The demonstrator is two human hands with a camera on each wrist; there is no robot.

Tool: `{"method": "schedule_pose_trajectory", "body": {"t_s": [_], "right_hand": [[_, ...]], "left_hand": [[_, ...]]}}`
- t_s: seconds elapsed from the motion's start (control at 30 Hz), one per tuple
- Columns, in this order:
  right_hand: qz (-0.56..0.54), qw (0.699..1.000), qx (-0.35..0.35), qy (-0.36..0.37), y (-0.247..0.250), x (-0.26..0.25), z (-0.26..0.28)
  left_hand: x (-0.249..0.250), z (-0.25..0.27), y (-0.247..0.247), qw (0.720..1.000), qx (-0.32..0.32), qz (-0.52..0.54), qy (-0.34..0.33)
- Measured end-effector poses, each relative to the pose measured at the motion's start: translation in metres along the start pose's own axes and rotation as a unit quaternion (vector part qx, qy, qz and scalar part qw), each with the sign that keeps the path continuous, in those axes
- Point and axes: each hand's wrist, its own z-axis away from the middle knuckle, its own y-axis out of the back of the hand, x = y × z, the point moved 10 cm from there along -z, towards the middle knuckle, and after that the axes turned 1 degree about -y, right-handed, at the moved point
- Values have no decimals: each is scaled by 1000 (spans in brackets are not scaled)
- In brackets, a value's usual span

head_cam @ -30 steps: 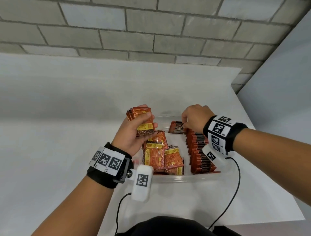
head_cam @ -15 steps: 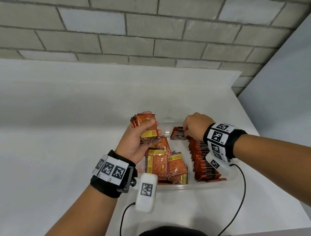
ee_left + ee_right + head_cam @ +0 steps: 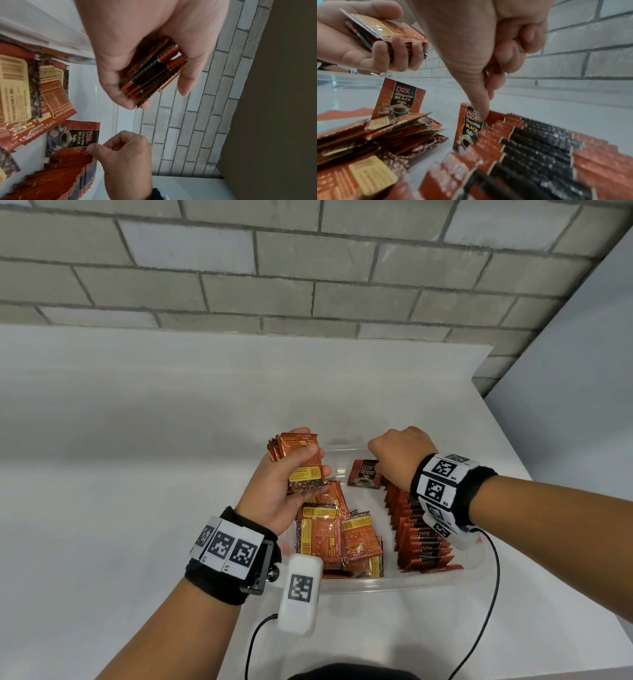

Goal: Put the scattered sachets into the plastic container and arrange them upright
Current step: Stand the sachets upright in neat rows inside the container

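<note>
A clear plastic container [image 3: 376,587] sits on the white table. Along its right side stands an upright row of red-and-black sachets [image 3: 421,535] [image 3: 539,142]. At the row's far end, my right hand [image 3: 378,465] [image 3: 96,147] pinches the top edge of one "D2X Black Coffee" sachet [image 3: 364,474] [image 3: 467,129] and holds it upright. My left hand [image 3: 301,470] [image 3: 388,44] hovers over the container's far left and grips a stack of sachets [image 3: 298,446] [image 3: 152,71]. A loose pile of sachets [image 3: 335,535] [image 3: 376,132] lies flat in the container's left half.
A grey brick wall [image 3: 308,268] rises behind the white table [image 3: 137,440]. The table's right edge [image 3: 513,446] runs close to the container. Cables [image 3: 479,628] from the wrist cameras trail over the table's near part.
Both hands keep their holds and places. Only the head view has tilted a little.
</note>
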Motion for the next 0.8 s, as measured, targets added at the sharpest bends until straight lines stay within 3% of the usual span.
{"method": "schedule_pose_trajectory", "body": {"t_s": [0.27, 0.4, 0.47, 0.57, 0.7, 0.8], "right_hand": [[-24, 1000, 3, -17, 7, 5, -1], [-148, 989, 13, -19, 19, 10, 9], [-314, 947, 61, -7, 36, 10, 20], [-536, 836, 110, 32, 64, 2, 43], [-511, 851, 75, 98, 68, -21, 57], [-566, 819, 81, 57, 61, -8, 55]], "left_hand": [[-4, -2, 0, 1000, 6, 7, 11], [-10, -2, -4, 999, -11, 31, 38], [-10, -1, -9, 998, -35, 24, 47], [-11, 2, -18, 996, -71, -2, 49], [-18, 6, -35, 989, -134, -20, 60], [-24, 7, -34, 988, -130, -24, 76]]}}
